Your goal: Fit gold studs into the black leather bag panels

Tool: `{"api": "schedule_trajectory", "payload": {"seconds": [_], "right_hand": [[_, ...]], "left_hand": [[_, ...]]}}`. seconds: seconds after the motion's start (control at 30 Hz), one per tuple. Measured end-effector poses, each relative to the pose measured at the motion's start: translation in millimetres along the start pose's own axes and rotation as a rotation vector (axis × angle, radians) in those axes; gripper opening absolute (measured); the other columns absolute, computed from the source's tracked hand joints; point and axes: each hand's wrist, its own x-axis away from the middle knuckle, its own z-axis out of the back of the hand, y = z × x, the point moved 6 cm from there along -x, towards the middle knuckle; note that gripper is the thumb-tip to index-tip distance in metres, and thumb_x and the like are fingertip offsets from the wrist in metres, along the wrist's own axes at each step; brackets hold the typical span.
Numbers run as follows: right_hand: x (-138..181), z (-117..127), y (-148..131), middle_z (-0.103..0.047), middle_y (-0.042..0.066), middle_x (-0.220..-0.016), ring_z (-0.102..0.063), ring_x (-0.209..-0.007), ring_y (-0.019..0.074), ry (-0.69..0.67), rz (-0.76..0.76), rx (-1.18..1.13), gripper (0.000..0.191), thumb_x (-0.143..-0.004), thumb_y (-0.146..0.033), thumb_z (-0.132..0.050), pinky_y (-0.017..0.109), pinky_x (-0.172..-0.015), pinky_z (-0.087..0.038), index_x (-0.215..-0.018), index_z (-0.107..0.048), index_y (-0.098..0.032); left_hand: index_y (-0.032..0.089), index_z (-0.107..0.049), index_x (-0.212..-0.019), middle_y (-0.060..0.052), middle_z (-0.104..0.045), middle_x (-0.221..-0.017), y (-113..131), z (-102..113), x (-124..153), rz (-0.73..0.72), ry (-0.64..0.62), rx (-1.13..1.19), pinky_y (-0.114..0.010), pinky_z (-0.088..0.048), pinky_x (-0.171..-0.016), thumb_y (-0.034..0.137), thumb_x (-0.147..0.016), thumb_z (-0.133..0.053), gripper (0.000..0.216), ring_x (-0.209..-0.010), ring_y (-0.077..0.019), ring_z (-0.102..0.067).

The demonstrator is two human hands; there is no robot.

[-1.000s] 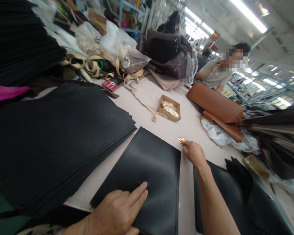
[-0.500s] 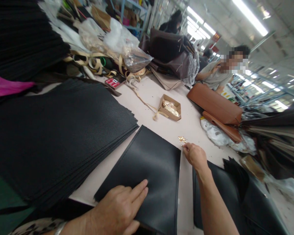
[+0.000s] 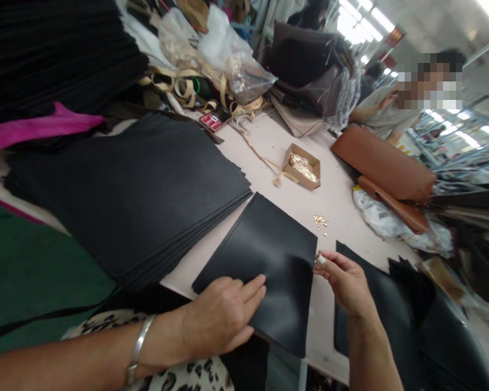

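Observation:
A smooth black leather panel lies in front of me, with stitched-looking seams along its edges. My left hand rests on its near left part, index and middle fingers stretched out and pressing flat. At the panel's right edge my right hand is closed in a pinch, thumb against the fingers. Something pale shows at the thumb tip; whatever sits between the fingertips is too small to name. Just beyond that hand, a small scatter of gold metal pieces lies on the pale table.
A cardboard box of gold pieces stands farther back. Stacked black sheets lie to the left, more black panels to the right. Brown leather pieces and plastic bags edge the table. A person is across it.
My right hand has drawn back from the gold pieces to the panel's right edge, still pinching. My left hand stays on the panel. The view has shifted, so things sit farther right.

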Motion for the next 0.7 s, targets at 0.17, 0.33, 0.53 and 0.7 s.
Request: {"api": "schedule_trajectory", "payload": {"seconds": [0.17,0.33,0.53,0.7], "right_hand": [[49.3,-61.1,-5.9,-0.070,0.002,-0.073,-0.062,-0.065,0.0147,-0.274,0.006,0.140,0.031,-0.077,-0.043,-0.075,0.027,-0.065,-0.050,-0.092,-0.073,-0.017],[63.7,-91.5,-15.6,-0.073,0.004,-0.083,-0.064,-0.074,0.0178,-0.331,0.130,0.448,0.023,-0.085,-0.040,-0.064,0.029,-0.068,-0.047,-0.092,-0.074,-0.019],[60.2,-99.0,-26.7,-0.074,0.004,-0.083,-0.066,-0.073,0.0198,-0.327,0.167,0.608,0.021,-0.084,-0.036,-0.061,0.030,-0.069,-0.047,-0.089,-0.074,-0.021],[55.9,-101.9,-28.3,-0.075,0.005,-0.082,-0.067,-0.074,0.0208,-0.354,0.126,0.616,0.021,-0.082,-0.035,-0.062,0.030,-0.069,-0.048,-0.087,-0.075,-0.021]], "left_hand": [[0.009,-0.057,-0.129,-0.012,-0.060,-0.137,3.3,2.9,2.6,-0.012,0.054,-0.046,-0.037,-0.049,-0.066,0.043,-0.088,-0.057,0.053,-0.082,-0.0227,-0.062],[0.009,-0.057,-0.129,-0.010,-0.063,-0.129,3.1,1.9,4.3,-0.027,0.074,-0.045,-0.037,-0.046,-0.063,0.044,-0.088,-0.057,0.053,-0.080,-0.0218,-0.060],[0.009,-0.057,-0.128,-0.011,-0.065,-0.123,3.4,0.2,5.7,-0.042,0.097,-0.036,-0.037,-0.043,-0.061,0.044,-0.088,-0.057,0.053,-0.078,-0.0212,-0.058],[0.008,-0.057,-0.129,-0.013,-0.064,-0.122,2.4,-0.4,5.6,-0.034,0.083,-0.014,-0.037,-0.042,-0.061,0.043,-0.090,-0.056,0.052,-0.079,-0.0216,-0.059]]}}
